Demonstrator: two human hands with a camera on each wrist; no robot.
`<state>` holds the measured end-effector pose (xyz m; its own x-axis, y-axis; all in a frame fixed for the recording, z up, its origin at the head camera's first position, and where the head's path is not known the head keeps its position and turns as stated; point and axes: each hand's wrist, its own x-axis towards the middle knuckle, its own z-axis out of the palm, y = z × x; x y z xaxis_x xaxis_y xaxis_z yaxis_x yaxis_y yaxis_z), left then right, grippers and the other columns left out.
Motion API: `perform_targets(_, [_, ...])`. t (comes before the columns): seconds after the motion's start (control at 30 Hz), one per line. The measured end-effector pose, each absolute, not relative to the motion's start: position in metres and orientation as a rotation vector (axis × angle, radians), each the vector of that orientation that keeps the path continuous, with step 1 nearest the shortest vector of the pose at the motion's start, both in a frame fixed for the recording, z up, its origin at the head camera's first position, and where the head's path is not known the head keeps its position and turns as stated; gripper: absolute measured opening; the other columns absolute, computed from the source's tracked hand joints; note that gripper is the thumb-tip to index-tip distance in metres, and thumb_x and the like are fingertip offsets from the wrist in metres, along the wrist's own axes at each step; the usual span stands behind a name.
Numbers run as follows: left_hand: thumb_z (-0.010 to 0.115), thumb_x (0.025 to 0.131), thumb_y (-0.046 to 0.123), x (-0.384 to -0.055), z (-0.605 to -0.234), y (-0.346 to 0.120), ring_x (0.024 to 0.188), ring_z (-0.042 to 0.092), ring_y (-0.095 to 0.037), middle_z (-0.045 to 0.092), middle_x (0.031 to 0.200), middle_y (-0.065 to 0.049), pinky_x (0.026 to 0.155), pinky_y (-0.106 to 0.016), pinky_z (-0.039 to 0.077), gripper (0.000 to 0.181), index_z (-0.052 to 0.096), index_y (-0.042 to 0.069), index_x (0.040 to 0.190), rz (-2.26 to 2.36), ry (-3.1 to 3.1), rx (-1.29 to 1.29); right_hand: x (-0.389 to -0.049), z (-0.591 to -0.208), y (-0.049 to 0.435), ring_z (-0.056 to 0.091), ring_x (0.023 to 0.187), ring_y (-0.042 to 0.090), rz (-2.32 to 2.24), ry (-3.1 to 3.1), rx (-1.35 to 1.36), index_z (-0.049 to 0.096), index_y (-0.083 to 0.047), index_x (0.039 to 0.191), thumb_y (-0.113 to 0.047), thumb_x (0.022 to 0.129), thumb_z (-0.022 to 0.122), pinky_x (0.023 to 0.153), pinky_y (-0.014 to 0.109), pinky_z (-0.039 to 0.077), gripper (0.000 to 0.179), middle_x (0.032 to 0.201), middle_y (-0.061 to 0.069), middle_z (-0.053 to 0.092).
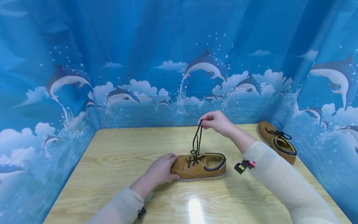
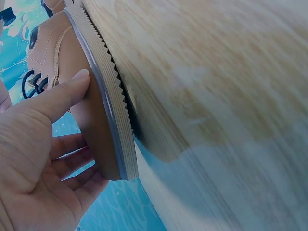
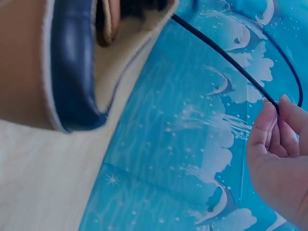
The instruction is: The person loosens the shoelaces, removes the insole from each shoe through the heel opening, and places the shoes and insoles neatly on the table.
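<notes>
A tan shoe (image 1: 184,171) with a dark padded collar sits on the wooden table, its toe pointing left. My left hand (image 1: 160,169) grips the toe, with the thumb along the near side and the fingers round the far side, as the left wrist view also shows. Above the shoe, my right hand (image 1: 216,123) pinches a black shoelace (image 1: 200,137) between thumb and fingertips. The lace is drawn up from the eyelets, and a small loop of it lies near the shoe's tongue. In the right wrist view the shoe's collar (image 3: 72,67) is close to the camera.
A second tan shoe (image 1: 268,133), its black lace tied in a bow, stands at the table's right edge. The wooden table (image 1: 117,155) meets a blue dolphin-print curtain (image 1: 156,46) at the back and both sides.
</notes>
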<state>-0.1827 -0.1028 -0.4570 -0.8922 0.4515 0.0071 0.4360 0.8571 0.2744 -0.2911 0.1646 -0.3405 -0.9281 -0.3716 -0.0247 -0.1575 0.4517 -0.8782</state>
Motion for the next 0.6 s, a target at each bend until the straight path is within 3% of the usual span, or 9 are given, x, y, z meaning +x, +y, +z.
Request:
perform_targets(0.37, [0.084,0.08,0.043,-0.183,-0.456,-0.102,0.132,0.05,-0.033,0.053,0.144,-0.014,0.111,-0.046,0.043,0.082,0.051,0.003,0.144,0.4,2.97,0.7,-0.305,-0.327,0.172,0.068,0.1,0.03,-1.526,2.571,-0.331,0.074,-0.004,0.111,-0.014,0.1,0.064,0.088,0.039,0.059,0.018,0.114,0.014,0.07])
perform_targets(0.6, [0.084,0.08,0.044,-0.183,-0.456,-0.102,0.132,0.05,-0.033,0.052,0.145,-0.015,0.111,-0.046,0.042,0.083,0.052,0.003,0.144,0.383,2.975,0.7,-0.316,-0.347,0.176,0.065,0.107,0.028,-1.451,2.629,-0.256,0.073,-0.005,0.112,-0.014,0.099,0.065,0.092,0.042,0.058,0.018,0.118,0.013,0.068])
